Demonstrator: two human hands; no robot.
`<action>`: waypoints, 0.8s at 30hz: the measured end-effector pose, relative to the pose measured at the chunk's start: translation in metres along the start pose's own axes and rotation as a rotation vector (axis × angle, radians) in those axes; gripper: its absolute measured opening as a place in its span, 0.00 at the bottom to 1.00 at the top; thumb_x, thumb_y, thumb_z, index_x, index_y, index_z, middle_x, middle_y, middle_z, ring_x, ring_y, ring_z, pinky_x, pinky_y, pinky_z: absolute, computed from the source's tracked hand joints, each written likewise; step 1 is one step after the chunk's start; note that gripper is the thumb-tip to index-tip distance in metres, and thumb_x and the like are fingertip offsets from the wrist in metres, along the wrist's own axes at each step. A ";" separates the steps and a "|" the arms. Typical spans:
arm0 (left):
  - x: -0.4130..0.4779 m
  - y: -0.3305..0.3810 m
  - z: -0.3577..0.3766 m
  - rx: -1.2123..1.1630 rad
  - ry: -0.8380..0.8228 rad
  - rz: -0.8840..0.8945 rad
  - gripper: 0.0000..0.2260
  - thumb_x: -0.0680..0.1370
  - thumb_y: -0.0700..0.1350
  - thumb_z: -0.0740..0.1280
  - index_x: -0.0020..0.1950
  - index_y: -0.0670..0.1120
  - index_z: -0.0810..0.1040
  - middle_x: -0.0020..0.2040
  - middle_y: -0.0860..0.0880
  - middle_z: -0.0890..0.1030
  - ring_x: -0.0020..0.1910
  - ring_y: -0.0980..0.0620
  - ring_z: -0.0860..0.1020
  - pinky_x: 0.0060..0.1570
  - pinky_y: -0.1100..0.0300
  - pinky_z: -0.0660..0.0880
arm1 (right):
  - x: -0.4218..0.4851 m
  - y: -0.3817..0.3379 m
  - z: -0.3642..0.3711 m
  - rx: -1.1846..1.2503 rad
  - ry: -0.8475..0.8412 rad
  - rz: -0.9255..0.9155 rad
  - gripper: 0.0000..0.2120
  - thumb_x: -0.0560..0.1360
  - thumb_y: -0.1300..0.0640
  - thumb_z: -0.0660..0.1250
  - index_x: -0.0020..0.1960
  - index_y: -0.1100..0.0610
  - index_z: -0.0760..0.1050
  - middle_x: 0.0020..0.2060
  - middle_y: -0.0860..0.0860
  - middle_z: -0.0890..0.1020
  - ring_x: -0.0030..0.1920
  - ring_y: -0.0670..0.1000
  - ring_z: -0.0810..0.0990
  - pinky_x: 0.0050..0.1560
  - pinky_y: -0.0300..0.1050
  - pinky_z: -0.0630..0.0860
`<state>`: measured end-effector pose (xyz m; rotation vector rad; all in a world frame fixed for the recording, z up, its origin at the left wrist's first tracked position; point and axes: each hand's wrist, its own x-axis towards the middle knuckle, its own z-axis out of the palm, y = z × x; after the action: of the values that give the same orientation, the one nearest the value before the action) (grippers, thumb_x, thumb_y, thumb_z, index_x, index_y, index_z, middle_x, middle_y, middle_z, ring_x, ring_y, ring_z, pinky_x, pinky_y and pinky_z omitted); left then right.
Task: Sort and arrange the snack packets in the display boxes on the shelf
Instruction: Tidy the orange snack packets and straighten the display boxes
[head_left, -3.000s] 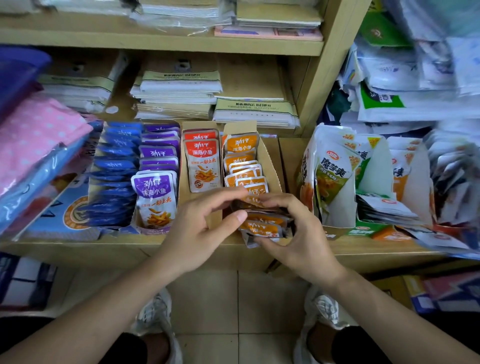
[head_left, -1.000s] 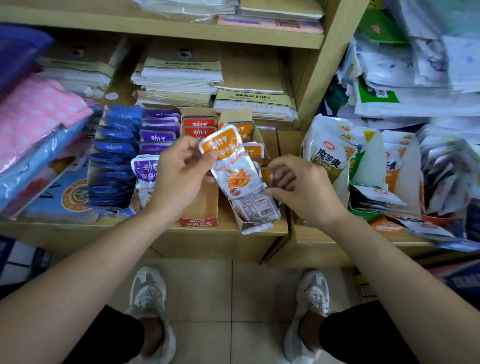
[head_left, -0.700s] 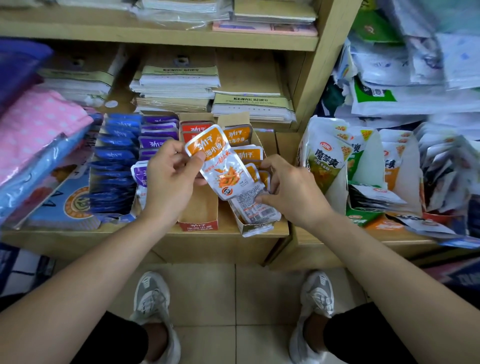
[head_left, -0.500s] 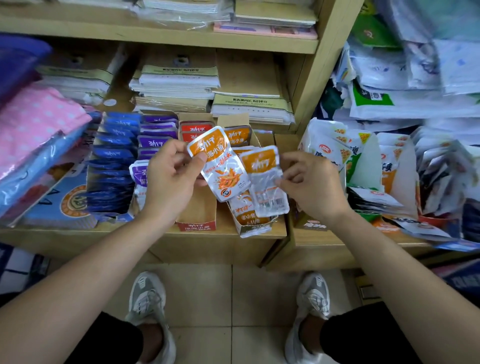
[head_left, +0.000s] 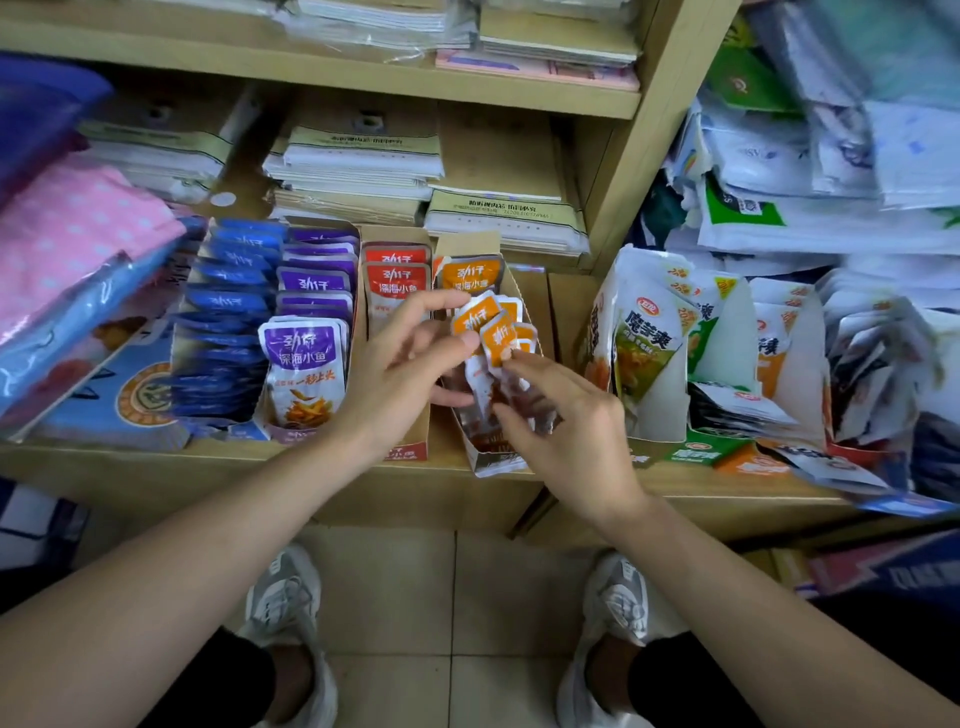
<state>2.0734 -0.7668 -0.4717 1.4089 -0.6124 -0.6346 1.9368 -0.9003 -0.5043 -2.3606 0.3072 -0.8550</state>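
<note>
Four cardboard display boxes stand side by side on the wooden shelf (head_left: 156, 457): blue packets (head_left: 228, 312), purple packets (head_left: 304, 364), red packets (head_left: 397, 273) and orange packets (head_left: 470, 275). Over the orange box (head_left: 496, 462), my left hand (head_left: 400, 374) holds an orange packet (head_left: 475, 319) between thumb and fingers. My right hand (head_left: 561, 426) pinches a second orange packet (head_left: 498, 340) at its lower edge, right beside the first. Both packets overlap above the loose orange packets lying in the box.
White and green snack bags (head_left: 644, 338) fill open boxes to the right of a wooden upright (head_left: 644, 156). Stacks of paper pads (head_left: 358, 166) lie behind the boxes. Pink and blue wrapped goods (head_left: 67, 244) crowd the left. My shoes stand on tiled floor (head_left: 447, 587) below.
Both hands have come down and together over the orange box. The two orange packets, held apart and higher half a second ago, now overlap between my fingers.
</note>
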 end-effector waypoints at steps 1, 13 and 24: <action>0.000 0.000 0.000 0.032 0.005 0.010 0.19 0.77 0.47 0.72 0.67 0.50 0.74 0.55 0.47 0.84 0.52 0.47 0.85 0.40 0.51 0.83 | -0.001 0.000 0.001 0.031 -0.036 0.005 0.21 0.73 0.54 0.74 0.64 0.58 0.80 0.63 0.52 0.81 0.54 0.43 0.82 0.54 0.45 0.82; 0.007 0.004 -0.008 0.428 -0.017 0.280 0.20 0.75 0.40 0.75 0.64 0.50 0.76 0.57 0.56 0.82 0.56 0.60 0.82 0.47 0.66 0.80 | 0.012 -0.009 -0.023 0.399 -0.093 0.262 0.31 0.73 0.68 0.74 0.71 0.53 0.66 0.55 0.49 0.77 0.48 0.46 0.85 0.46 0.42 0.82; -0.011 -0.015 -0.006 0.775 -0.291 0.348 0.10 0.79 0.50 0.69 0.58 0.48 0.83 0.43 0.63 0.80 0.43 0.66 0.80 0.36 0.70 0.74 | 0.013 0.009 -0.045 0.102 -0.317 0.026 0.16 0.73 0.59 0.76 0.59 0.50 0.81 0.51 0.41 0.79 0.51 0.43 0.80 0.46 0.35 0.77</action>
<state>2.0698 -0.7559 -0.4875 1.8655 -1.4051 -0.3236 1.9176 -0.9335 -0.4759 -2.3444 0.1591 -0.4608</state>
